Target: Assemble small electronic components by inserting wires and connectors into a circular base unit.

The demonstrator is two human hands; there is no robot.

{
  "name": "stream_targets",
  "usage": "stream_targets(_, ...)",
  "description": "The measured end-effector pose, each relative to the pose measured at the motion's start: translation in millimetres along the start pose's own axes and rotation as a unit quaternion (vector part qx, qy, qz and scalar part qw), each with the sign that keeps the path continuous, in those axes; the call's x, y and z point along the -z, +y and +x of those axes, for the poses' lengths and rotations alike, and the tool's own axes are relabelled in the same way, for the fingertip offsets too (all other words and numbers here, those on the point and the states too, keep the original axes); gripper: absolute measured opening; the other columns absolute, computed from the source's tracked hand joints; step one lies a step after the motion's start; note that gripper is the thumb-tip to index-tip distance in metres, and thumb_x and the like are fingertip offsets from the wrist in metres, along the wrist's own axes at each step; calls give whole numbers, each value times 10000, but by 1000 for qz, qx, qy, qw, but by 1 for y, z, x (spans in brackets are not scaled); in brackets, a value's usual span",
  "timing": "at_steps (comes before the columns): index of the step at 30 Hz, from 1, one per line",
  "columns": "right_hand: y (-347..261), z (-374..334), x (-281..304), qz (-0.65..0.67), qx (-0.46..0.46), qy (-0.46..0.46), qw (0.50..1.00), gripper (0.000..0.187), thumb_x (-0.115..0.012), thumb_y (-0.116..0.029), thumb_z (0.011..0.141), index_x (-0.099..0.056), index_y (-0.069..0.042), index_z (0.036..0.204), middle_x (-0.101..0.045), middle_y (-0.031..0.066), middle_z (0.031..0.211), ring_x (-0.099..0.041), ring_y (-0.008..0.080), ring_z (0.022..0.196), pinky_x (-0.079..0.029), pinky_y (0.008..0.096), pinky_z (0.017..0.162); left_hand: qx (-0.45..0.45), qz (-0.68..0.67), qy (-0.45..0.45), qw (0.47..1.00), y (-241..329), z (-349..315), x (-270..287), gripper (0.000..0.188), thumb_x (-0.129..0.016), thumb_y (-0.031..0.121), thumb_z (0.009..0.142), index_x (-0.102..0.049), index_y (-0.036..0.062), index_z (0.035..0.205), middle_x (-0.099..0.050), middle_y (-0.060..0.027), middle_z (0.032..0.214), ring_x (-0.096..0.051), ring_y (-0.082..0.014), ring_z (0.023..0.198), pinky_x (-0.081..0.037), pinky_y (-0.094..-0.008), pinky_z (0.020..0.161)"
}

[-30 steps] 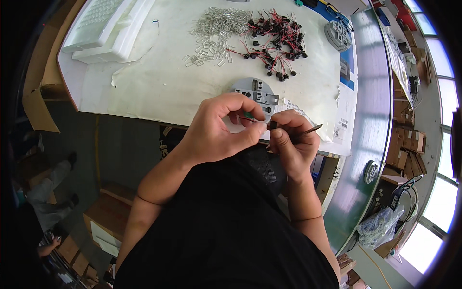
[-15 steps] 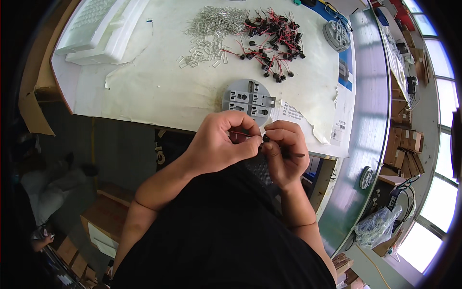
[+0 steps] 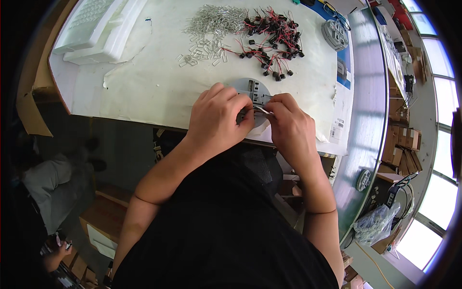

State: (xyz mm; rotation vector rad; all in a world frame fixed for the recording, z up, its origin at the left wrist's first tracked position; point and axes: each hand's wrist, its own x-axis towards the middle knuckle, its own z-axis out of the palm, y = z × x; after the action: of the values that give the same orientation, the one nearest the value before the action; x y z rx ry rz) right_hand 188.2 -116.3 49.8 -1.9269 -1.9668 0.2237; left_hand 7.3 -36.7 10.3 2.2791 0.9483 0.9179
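Observation:
Both hands work over a round grey plastic housing [image 3: 250, 85] with moulded slots, at the near edge of the table. My left hand [image 3: 217, 113] is closed in a pinch at its left side; what the fingertips hold is hidden. My right hand [image 3: 291, 118] pinches one end of a thin pale piece [image 3: 263, 111], too small to name. That piece spans the gap between the two hands, above the housing. The hands cover most of the housing's near half.
Beyond the hands lie a heap of small clear U-shaped pieces [image 3: 216, 21] and a pile of black round components with red and black wires [image 3: 276, 29]. White foam trays [image 3: 98, 33] stand far left. Another grey housing [image 3: 335, 34] is far right. Someone sits at lower left [image 3: 48, 183].
Both hands have moved forward from the table edge onto the grey housing. The black component and red wire seen between my fingers are now out of sight; a pale piece shows there.

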Motion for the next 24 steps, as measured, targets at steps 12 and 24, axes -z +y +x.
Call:
stream_targets(12, 13, 16, 5, 94, 60, -48, 993, 144, -636, -49, 948, -602, -14, 813, -633, 100, 929, -623, 241, 600, -524, 405, 540, -1, -48, 48, 998, -12, 2, -16, 612, -848, 128, 764, -617, 97, 1329, -648, -111, 1210, -590, -364, 1109, -508, -448, 970)
stream_targets(24, 13, 21, -49, 618, 71, 187, 760, 529, -422, -328, 1165, -451, -50, 717, -505, 98, 686, -385, 129, 487, -355, 284, 467, 20, -49, 27, 998, -10, 3, -15, 611, -846, 151, 776, -606, 105, 1336, -645, -107, 1216, -585, -353, 1130, -494, -441, 1003)
